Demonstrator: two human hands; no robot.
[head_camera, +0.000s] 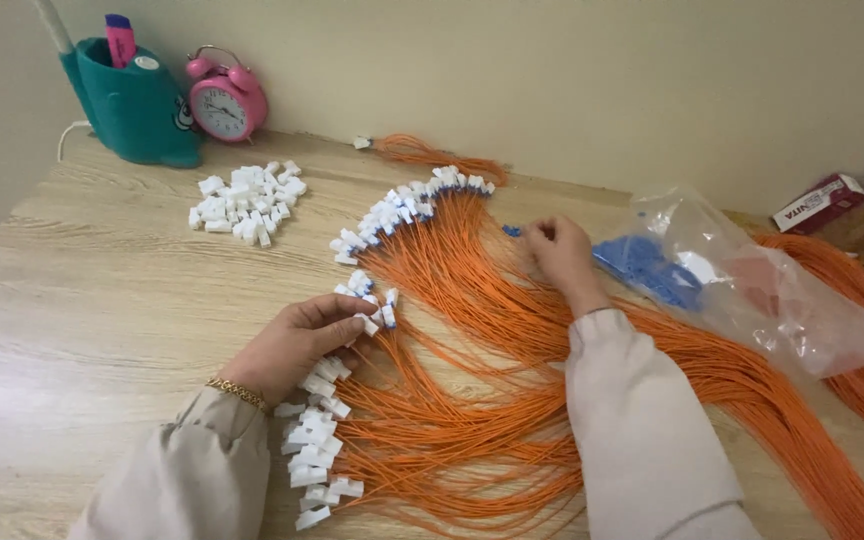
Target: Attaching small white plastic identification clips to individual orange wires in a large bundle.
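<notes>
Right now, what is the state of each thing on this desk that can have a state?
left hand: pinching a white connector on an orange cable
right hand: pinching a small blue piece
orange cables: fanned out flat on the desk
loose white connectors: heaped
clear plastic bag: lying open, blue pieces inside
pink alarm clock: upright

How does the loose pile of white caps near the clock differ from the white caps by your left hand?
The loose pile of white caps lies heaped with no wires attached, away from both hands. The white caps on the orange wires are strung in a curved row, each on a wire end, and the left hand touches some. Both sets look like the same small white plastic pieces, resting on the wooden table.
</notes>
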